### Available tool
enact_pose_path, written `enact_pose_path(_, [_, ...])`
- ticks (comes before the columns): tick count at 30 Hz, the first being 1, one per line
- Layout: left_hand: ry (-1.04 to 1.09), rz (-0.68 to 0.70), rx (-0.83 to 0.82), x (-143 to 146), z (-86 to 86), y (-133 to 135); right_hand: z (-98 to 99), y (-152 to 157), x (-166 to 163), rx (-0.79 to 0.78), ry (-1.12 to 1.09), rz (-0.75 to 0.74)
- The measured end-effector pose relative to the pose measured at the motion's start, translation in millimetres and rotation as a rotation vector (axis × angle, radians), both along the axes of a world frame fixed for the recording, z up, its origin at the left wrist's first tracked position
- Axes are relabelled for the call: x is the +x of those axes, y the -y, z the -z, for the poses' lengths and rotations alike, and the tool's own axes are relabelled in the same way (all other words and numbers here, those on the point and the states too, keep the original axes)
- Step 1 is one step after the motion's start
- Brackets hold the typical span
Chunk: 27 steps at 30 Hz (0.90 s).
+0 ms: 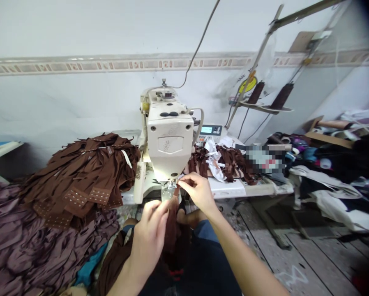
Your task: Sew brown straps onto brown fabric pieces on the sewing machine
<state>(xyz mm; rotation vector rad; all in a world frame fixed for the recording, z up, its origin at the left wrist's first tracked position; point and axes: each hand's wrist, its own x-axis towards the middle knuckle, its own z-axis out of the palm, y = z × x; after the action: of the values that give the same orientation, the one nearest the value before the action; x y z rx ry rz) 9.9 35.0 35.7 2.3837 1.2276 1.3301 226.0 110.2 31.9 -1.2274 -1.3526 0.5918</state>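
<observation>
A white sewing machine (pixel 170 139) stands straight ahead, its needle and presser foot (pixel 171 185) low over the bed. Just right of the foot, my right hand (pixel 198 192) pinches the narrow end of a brown garment piece (pixel 174 222). My left hand (pixel 152 226) is nearer to me, its fingers closed on the same brown fabric below the foot. From there the fabric hangs down over my lap. The fingertips of the left hand are partly hidden behind its own knuckles.
Brown garments with metal eyelets (pixel 92 176) are heaped left of the machine, above mauve fabric (pixel 27 246). To the right lie more brown straps and white labels (pixel 214 160). Brown thread cones (pixel 281 96) sit on a stand. A control panel (pixel 211 130) is behind.
</observation>
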Motion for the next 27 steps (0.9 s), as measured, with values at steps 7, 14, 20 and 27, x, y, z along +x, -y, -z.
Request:
enact_pose_path(7, [-0.311,-0.001,0.205,16.4,11.1,7.0,-4.9,-19.0,1.4,0.051,0.125,-0.024])
enact_pose_path(14, [-0.323,-0.155,0.232,36.2,14.3,2.1,-6.4,-39.0,-1.1,0.021,0.176,-0.025])
enact_pose_path(20, [-0.369,-0.207,0.189,42.5,14.2,-3.0,-1.7,-53.1,-0.2,-0.022,0.103,-0.008])
enact_pose_path(27, [-0.234,-0.042,0.038,20.5,17.5,7.0,16.8,-28.0,1.9,-0.086,-0.080,-0.007])
